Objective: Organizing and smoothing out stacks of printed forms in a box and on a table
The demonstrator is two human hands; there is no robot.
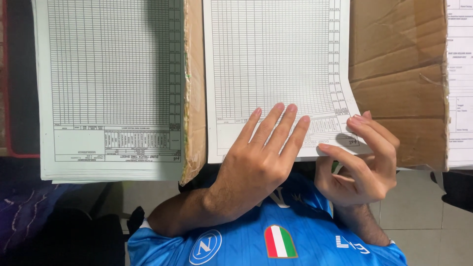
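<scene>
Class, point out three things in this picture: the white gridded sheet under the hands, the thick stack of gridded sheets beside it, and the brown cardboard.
white gridded paper sheet [271,54], head view, middle of grid.
thick stack of gridded paper sheets [111,64], head view, top sheet.
brown cardboard piece [396,74], head view, bare creased face.

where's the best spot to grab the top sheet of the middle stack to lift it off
Probably the near right corner of the top sheet: it already curls up off the cardboard there, with the right hand fingertips at its edge. Come in from the right, pinching edge-on. The left hand lies flat on the near edge, pinning the stack.
</scene>
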